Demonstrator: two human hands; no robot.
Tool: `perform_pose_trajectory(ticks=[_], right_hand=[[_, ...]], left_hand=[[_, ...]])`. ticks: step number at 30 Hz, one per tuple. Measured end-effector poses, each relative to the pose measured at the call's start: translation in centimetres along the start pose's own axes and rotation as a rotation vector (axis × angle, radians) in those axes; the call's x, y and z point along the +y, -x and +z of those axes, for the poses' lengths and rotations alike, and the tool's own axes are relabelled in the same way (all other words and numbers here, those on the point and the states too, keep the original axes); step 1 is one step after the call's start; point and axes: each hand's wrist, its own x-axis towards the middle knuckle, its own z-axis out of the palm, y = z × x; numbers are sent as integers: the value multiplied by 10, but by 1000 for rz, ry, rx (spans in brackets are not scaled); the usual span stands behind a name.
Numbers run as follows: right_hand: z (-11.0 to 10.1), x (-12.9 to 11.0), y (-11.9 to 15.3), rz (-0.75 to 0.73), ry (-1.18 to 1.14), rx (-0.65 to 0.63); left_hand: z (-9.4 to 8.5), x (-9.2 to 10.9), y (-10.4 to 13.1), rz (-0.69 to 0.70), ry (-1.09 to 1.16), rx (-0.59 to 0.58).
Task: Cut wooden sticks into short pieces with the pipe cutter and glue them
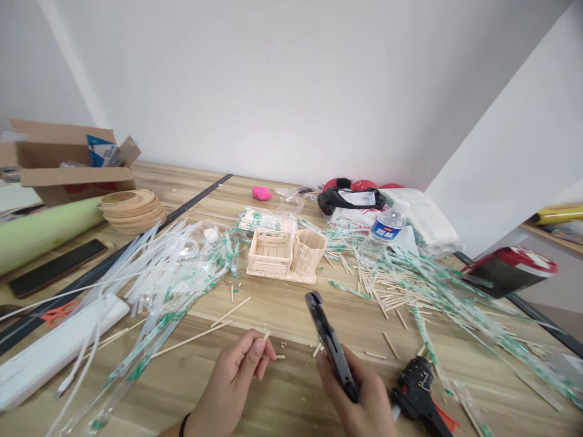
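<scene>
My left hand (243, 364) is closed in a pinch on a short wooden stick (266, 335), whose pale end shows at the fingertips. My right hand (357, 388) is wrapped round dark grey pliers (331, 343), with the head pointing up and away from me. Small cut stick bits lie on the wood between the two hands. Beyond them stands a model built of thin sticks: a square railed box (271, 254) beside a round cup (308, 254), both on a flat stick base (282, 278).
A black glue gun (415, 388) lies at the lower right. Loose sticks (387, 291) and green-printed wrappers (483, 315) spread across the right side, near a water bottle (387, 229). At left are a white power strip (59, 349), orange-handled scissors (59, 312), a phone (57, 267) and wooden discs (132, 212).
</scene>
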Motion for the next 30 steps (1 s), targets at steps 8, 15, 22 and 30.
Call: perform_pose_trajectory(ticks=[8,15,22,30], right_hand=[[6,-9,5,287,-393,-98],[13,-10,10,-119,-49,-51],[14,9,12,-291,204,-18],[10,9,11,-371,331,11]], left_hand=[[1,3,-1,-224,251,-182],[-2,5,-1,-112,281,-159],[-4,-8,2,-84,231,-68],[-2,-10,1,-37,253,-43]])
